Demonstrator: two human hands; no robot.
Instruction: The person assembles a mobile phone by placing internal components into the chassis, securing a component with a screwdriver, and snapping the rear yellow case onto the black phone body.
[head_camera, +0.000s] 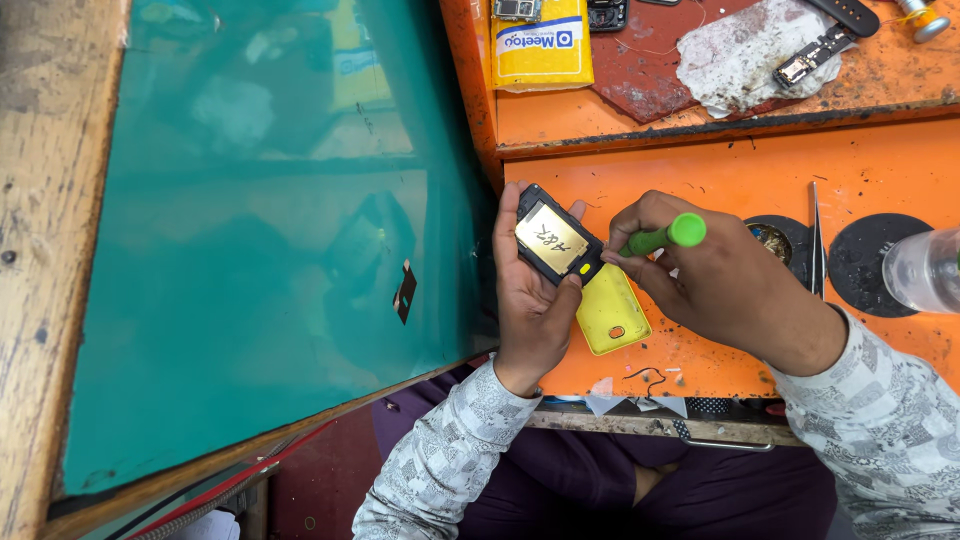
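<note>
Over orange bench (720, 190) | left hand (530, 300) clasping small phone (556, 243) | right hand (715, 280) pinching green-handled screwdriver (667, 236) | best kept upright, phone steadied, pressure light | yellow cover (612, 310) beneath

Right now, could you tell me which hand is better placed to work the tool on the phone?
The right hand: it already grips the green-handled tool, tip at the phone, which the left hand cradles.

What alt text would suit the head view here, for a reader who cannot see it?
Seen from above, a person's left hand holds a small opened phone over an orange workbench, while the right hand puts a green-handled screwdriver to its edge. A yellow back cover lies beneath; tweezers lie to the right.
</note>
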